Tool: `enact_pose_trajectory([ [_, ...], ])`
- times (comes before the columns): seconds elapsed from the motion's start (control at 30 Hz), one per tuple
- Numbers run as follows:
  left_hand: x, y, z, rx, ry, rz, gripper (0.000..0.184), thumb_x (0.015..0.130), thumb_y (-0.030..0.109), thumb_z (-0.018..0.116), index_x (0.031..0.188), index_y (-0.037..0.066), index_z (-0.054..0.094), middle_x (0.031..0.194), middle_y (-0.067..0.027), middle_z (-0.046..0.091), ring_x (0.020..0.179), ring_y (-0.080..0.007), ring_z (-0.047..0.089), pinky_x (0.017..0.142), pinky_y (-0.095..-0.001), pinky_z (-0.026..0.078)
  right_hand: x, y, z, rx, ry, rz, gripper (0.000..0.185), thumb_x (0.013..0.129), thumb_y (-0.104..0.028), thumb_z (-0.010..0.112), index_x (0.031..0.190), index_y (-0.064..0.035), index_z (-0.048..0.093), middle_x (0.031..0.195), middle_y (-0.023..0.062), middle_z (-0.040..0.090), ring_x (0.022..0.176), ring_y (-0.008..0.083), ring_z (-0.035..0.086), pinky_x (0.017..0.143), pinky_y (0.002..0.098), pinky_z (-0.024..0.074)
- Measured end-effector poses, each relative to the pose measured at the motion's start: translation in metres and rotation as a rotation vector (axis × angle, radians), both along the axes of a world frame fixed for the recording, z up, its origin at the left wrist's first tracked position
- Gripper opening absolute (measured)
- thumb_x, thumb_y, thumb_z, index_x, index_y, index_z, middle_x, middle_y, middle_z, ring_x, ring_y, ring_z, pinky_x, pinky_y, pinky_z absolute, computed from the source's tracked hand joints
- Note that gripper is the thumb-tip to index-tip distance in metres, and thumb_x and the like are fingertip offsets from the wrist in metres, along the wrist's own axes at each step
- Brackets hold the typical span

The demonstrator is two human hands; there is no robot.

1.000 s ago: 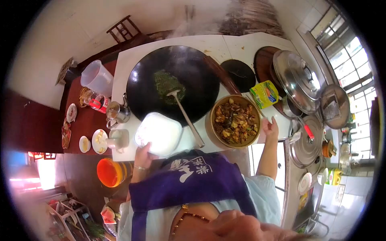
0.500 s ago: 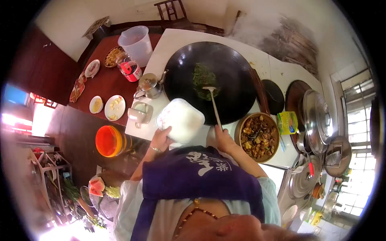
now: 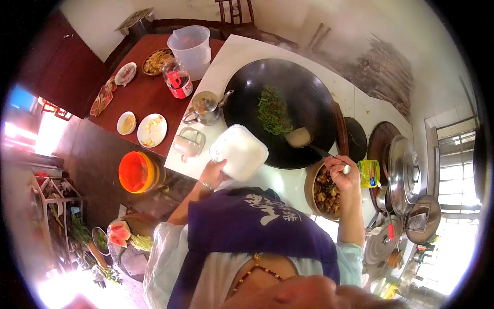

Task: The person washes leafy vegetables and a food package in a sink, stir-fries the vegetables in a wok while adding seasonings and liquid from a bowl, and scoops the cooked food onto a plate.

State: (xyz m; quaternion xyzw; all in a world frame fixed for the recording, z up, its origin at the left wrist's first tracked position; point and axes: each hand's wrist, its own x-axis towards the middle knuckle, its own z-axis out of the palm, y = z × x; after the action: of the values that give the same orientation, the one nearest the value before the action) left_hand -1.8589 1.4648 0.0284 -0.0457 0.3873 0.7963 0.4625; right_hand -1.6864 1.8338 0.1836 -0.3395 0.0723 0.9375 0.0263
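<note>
My left hand (image 3: 214, 173) grips the rim of a white square bowl (image 3: 240, 153), which looks bare inside and is held near the wok's front left edge. A spatula (image 3: 299, 138) is in my right hand (image 3: 343, 172), its handle end poking out past my fingers. The spatula's broad blade rests inside the big black wok (image 3: 314, 98), touching the lower right of a heap of chopped green vegetables (image 3: 272, 110). Under my right hand stands a round bowl of browned, cooked food (image 3: 327, 193), partly hidden by my wrist.
A metal kettle (image 3: 205, 107) and a lidded white container (image 3: 188, 143) stand left of the wok. On the red table are a plate of pale slices (image 3: 152, 130) and a plastic jug (image 3: 191, 51). Right are a yellow packet (image 3: 369, 173) and a large metal lid (image 3: 403, 167).
My right hand has moved right and turned over the bowl of cooked food, swinging the spatula's handle that way. The blade now lies lower right of the greens, which are more spread out.
</note>
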Motion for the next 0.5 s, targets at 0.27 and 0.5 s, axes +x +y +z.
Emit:
enact_pose_trajectory([
  [0.27, 0.0, -0.014, -0.025, -0.029, -0.108, -0.027, 0.047, 0.091, 0.018, 0.052, 0.134, 0.006, 0.035, 0.125, -0.0141, 0.052, 0.108, -0.0307, 0.057, 0.086, -0.0477, 0.052, -0.065, 0.0, -0.079, 0.437, 0.115, 0.194, 0.032, 0.089, -0.001, 0.044, 0.12, 0.0012, 0.034, 0.084, 0.011, 0.048, 0.056, 0.0133, 0.043, 0.044, 0.025, 0.0349],
  [0.5, 0.01, -0.023, -0.032, -0.032, -0.127, 0.026, 0.045, 0.091, 0.014, 0.053, 0.128, -0.006, 0.037, 0.118, -0.0186, 0.055, 0.105, -0.0306, 0.058, 0.086, -0.0428, 0.052, -0.038, -0.051, -0.05, 1.58, -0.134, 0.879, 0.067, 0.08, 0.001, 0.054, 0.142, -0.0068, 0.029, 0.078, 0.0049, 0.055, 0.06, 0.0111, 0.051, 0.048, 0.0262, 0.0421],
])
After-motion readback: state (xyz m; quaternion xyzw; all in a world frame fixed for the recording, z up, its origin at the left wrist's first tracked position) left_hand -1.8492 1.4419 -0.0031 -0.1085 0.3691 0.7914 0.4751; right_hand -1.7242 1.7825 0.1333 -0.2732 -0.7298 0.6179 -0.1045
